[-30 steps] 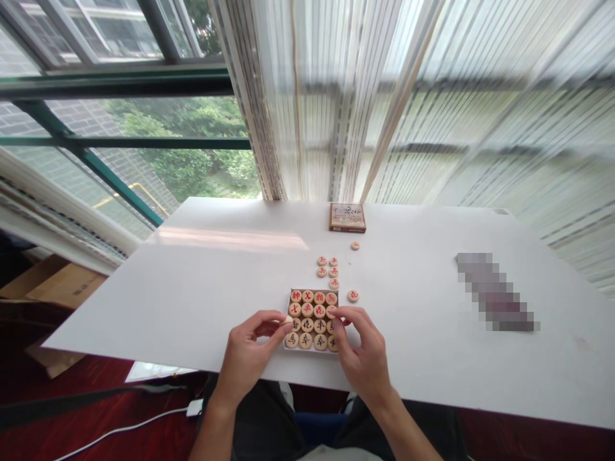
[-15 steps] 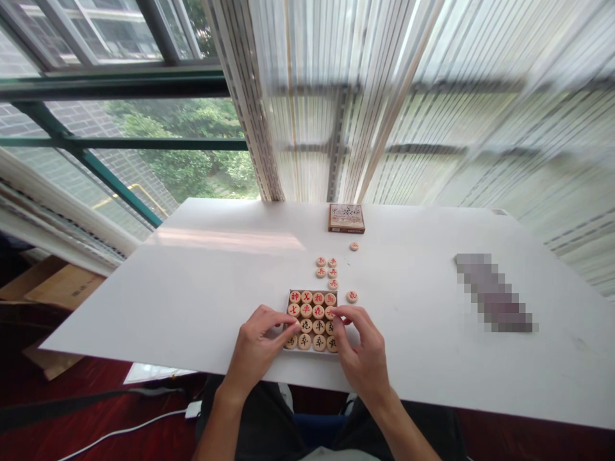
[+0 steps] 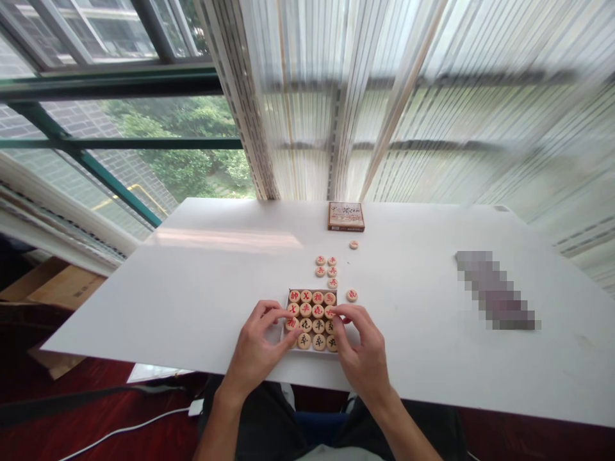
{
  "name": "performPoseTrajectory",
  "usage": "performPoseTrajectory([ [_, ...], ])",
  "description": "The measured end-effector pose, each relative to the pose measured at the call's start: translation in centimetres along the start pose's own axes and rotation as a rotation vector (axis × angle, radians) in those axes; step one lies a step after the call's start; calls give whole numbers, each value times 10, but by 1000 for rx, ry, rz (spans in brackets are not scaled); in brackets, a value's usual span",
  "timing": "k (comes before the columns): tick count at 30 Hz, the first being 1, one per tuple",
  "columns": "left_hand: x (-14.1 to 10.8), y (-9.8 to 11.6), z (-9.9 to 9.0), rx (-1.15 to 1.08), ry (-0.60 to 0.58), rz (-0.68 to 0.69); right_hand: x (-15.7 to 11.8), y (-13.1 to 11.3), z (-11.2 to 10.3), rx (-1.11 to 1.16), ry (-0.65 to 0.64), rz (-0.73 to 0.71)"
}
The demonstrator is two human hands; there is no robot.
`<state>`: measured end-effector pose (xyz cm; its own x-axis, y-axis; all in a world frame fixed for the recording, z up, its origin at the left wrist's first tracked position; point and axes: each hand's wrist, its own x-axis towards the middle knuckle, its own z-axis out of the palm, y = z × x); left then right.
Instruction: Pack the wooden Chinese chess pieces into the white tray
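Note:
A shallow white-rimmed box [image 3: 284,333] holds rows of round wooden xiangqi pieces, red characters in the far rows and mostly black nearer me. My left hand [image 3: 257,336] is at the box's left side, index finger and thumb spread on either side of a red-marked xiangqi piece [image 3: 291,323] that lies in its row. The thumb partly covers the near-left corner piece. At the right rim, my right hand [image 3: 362,339] has thumb and index finger closed at the edge of another red-marked xiangqi piece [image 3: 330,312]. Its curled fingers hide part of the right column.
Several loose red xiangqi pieces [image 3: 320,271] lie just beyond the box, with one piece [image 3: 352,295] to its right and another [image 3: 353,244] farther back. A flat printed box [image 3: 346,216] sits near the far edge. A pixelated object [image 3: 494,288] lies at right.
My left index finger and thumb have spread apart, uncovering the red-marked piece in the left column. My right hand stays at the same spot.

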<state>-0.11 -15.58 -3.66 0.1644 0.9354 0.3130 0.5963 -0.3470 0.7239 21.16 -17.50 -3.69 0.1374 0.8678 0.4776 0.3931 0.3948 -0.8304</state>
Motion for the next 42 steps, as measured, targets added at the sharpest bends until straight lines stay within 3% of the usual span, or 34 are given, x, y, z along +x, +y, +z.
performPoseTrajectory([
  [42, -3, 0, 1, 2, -85, 32, -1, 2, -2, -29, -7, 60],
])
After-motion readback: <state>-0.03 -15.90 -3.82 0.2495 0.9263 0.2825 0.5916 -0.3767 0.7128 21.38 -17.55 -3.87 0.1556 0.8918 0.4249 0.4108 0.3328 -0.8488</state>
